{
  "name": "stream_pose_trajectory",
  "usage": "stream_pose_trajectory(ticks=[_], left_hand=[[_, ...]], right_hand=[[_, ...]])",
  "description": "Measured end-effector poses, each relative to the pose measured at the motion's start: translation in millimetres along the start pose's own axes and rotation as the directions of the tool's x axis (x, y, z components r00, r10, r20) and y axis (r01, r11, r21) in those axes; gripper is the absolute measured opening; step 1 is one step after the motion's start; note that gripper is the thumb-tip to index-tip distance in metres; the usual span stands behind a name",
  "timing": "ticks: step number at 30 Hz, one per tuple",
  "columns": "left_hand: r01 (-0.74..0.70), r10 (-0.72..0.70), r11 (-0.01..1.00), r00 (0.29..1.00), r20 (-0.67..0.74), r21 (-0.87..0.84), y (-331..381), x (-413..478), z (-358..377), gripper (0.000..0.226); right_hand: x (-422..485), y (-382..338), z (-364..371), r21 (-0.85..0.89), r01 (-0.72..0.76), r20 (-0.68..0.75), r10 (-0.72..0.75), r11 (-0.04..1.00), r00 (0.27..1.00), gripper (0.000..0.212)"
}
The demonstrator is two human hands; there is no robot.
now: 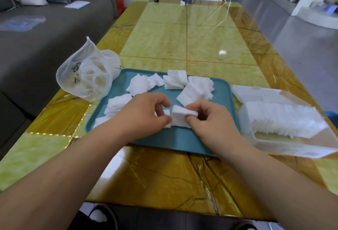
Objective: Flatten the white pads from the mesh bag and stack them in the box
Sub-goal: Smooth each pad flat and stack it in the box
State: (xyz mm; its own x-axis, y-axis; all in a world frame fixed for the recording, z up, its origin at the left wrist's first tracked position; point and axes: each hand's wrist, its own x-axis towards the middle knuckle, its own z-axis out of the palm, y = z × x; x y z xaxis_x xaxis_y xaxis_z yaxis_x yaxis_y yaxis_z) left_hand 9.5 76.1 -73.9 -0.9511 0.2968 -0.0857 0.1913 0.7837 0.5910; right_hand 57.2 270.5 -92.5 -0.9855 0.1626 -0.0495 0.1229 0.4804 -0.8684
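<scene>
Both hands meet over the near half of the teal tray [173, 141] in the head view, which is the only view I have. My left hand [146, 112] has its fingers curled and pinches the left edge of a white pad [180, 118]; my right hand [210, 120] pinches the pad's right edge between thumb and forefinger. The pad looks creased, with its far side lifted off the tray. A scrap of white shows under the left fingers, and I cannot tell whether it belongs to this pad or to another one.

More loose pads [195, 90] lie crumpled across the far half of the tray, and some lie by its left rim, partly hidden behind my left wrist. The tray sits on the yellow marbled surface [164, 174], near its near edge and roughly midway between the sides.

The mesh bag [86, 77] stands at the left edge of the surface, touching the tray's far left corner. Its mouth gapes open and white pads show through the net.

The clear plastic box [274, 145] lies at the right edge of the surface, just beside the tray. Its lid [265, 94] is swung open on the far side. A stack of pads [285, 120] fills most of the box, packed side by side.

A grey sofa [36, 46] runs along beyond the left edge.
</scene>
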Motion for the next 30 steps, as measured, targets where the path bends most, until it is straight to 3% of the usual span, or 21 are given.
stream_pose_trajectory(ticks=[3,7,15,17,20,24,27,30], left_hand=[[0.063,-0.06,0.985,0.998,-0.024,0.159,-13,-2,-9,0.033],[0.1,-0.103,0.991,0.994,0.027,0.094,-15,-5,-9,0.039],[0.137,-0.134,0.99,0.986,0.095,-0.034,-11,-6,-9,0.016],[0.115,-0.108,0.987,0.992,0.066,-0.11,-10,-8,-13,0.01],[0.063,-0.031,0.916,0.996,0.087,-0.395,-8,-14,-21,0.009],[0.027,0.054,0.79,0.992,0.113,-0.612,0,-19,-21,0.014],[0.024,0.041,0.776,0.995,0.089,-0.63,4,-18,-15,0.021],[0.037,0.007,0.788,0.998,0.069,-0.615,4,-16,-12,0.023]], right_hand=[[0,-1,-4,-0.015,0.004,-0.05,-0.005,1.0,0.999,0.018],[0,-3,-4,0.039,-0.002,-0.098,0.006,0.999,0.995,0.017],[5,2,-4,0.071,-0.027,-0.1,0.034,0.997,0.994,0.015],[7,3,-6,0.097,-0.032,-0.107,0.042,0.995,0.993,0.015],[9,3,-9,0.168,-0.044,-0.101,0.061,0.985,0.993,0.015],[9,-2,-9,0.369,-0.107,0.036,0.1,0.923,0.994,0.015],[4,-9,-10,0.467,-0.145,0.191,0.061,0.872,0.98,0.02],[3,-10,-9,0.493,-0.147,0.235,0.031,0.857,0.971,0.024]])
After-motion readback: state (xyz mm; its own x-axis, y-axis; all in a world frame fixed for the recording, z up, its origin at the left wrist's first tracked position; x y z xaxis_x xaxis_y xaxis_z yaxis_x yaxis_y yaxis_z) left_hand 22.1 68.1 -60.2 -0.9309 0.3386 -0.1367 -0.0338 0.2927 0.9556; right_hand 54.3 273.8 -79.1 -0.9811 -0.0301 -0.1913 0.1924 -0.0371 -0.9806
